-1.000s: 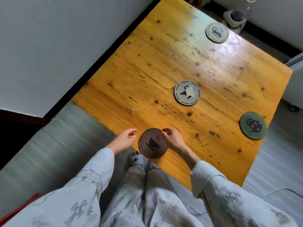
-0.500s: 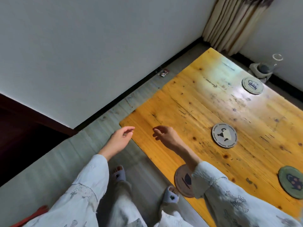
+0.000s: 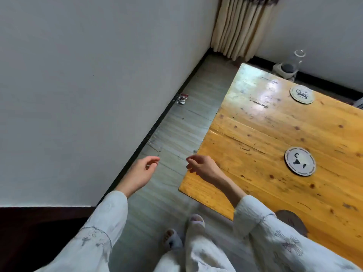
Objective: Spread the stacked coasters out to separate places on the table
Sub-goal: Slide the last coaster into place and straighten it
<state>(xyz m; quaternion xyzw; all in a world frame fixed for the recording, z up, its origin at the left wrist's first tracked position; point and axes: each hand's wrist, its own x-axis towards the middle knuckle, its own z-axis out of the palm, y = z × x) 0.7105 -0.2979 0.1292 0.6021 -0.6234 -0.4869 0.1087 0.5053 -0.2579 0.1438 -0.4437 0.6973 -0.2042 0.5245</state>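
Single head cam, looking fwd/down over table [image 3: 275,134] corner, floor [image 3: 176,134] and wall [image 3: 78,75].

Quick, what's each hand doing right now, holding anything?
Left hand: open, fingers loosely curled, holding nothing.
Right hand: open, fingers loosely curled, holding nothing.

You get no readable text here. Middle coaster [image 3: 300,161] has small lettering round its rim, too blurred to read; dark shapes at its centre look like a pictogram, not letters. Far coaster [image 3: 302,94] shows a dark drawing and maybe rim print, illegible. Sleeve prints [image 3: 290,245] are figures, not words.
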